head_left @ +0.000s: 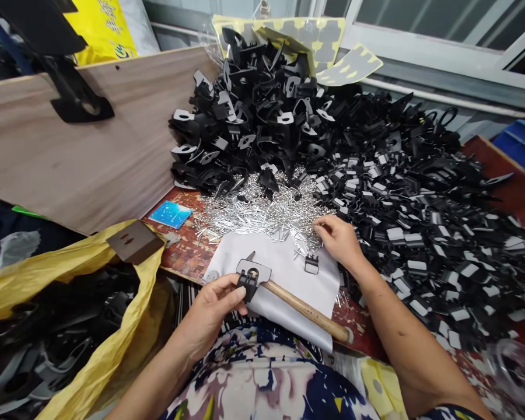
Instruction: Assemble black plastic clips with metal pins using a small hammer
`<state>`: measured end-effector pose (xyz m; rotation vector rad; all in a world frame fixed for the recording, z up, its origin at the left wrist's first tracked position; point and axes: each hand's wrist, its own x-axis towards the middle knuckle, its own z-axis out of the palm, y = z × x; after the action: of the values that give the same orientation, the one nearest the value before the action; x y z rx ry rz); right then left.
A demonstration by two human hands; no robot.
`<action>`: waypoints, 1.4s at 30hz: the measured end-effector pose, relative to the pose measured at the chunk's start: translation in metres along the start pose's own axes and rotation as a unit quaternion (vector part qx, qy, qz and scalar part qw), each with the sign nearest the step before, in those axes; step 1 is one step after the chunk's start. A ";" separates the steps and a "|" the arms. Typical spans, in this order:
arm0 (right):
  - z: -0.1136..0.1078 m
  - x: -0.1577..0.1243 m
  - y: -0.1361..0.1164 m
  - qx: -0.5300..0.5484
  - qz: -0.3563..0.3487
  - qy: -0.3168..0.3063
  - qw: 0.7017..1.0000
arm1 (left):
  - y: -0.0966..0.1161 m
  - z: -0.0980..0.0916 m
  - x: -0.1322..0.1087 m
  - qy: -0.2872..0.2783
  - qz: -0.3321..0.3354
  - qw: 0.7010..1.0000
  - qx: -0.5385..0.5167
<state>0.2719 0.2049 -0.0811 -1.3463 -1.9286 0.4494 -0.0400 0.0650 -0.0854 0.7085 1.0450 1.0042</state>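
My left hand (221, 297) is closed on a black plastic clip (250, 283), thumb and fingers pinching its lower part. Beneath and beside the clip lies a hammer with a wooden handle (306, 307), across a white sheet (284, 268). My right hand (342, 240) is at the right edge of a heap of thin silver pins (262, 213), its thumb and forefinger pressed together; whatever is between the fingertips is too small to make out. A small black buckle piece (311, 264) sits on the sheet just below my right hand.
Large black parts (254, 116) are piled behind the pins. Small black pieces with grey pads (420, 245) spread over the right side. A yellow bag (135, 309) of black parts stands at left, near a wooden board (91, 157). A blue card (170, 214) lies left of the pins.
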 end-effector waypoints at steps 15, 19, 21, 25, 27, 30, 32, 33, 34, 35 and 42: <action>-0.001 -0.012 -0.037 -0.052 -0.040 0.002 0.998 | -0.002 0.009 0.002 0.022 -0.001 1.000 -0.022; -0.017 -0.017 -0.026 -0.180 0.007 -0.054 0.982 | -0.004 0.009 0.003 0.035 0.000 0.998 -0.043; -0.018 -0.023 -0.024 -0.224 0.030 -0.108 0.968 | -0.004 0.009 0.004 0.035 0.000 0.998 -0.045; -0.012 -0.029 -0.025 -0.219 0.023 -0.142 0.965 | -0.006 0.010 0.004 0.036 0.002 0.999 -0.039; -0.009 -0.028 -0.025 -0.198 0.022 -0.110 0.974 | -0.007 0.010 0.004 0.041 0.004 0.999 -0.033; -0.009 -0.025 -0.020 -0.075 0.059 -0.044 0.994 | -0.009 0.010 0.004 0.043 0.008 0.999 -0.018; -0.009 -0.024 -0.016 0.063 0.085 -0.022 0.994 | -0.009 0.010 0.003 0.042 0.014 0.999 -0.003; -0.009 -0.024 -0.015 0.126 0.088 -0.018 0.988 | -0.008 0.010 0.004 0.041 0.017 0.999 0.005; -0.009 -0.024 -0.015 0.177 0.085 -0.015 0.980 | -0.007 0.011 0.004 0.039 0.022 0.999 0.014; -0.009 -0.025 -0.017 0.213 0.079 -0.013 0.974 | -0.005 0.012 0.004 0.037 0.029 0.999 0.025; -0.004 -0.051 -0.065 0.154 -0.083 -0.075 0.982 | 0.014 0.050 0.015 -0.027 0.094 0.979 0.180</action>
<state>0.2415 0.1324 -0.0552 -0.9679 -1.9769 0.7493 0.0042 0.0839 -0.0606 1.1418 1.1411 0.9596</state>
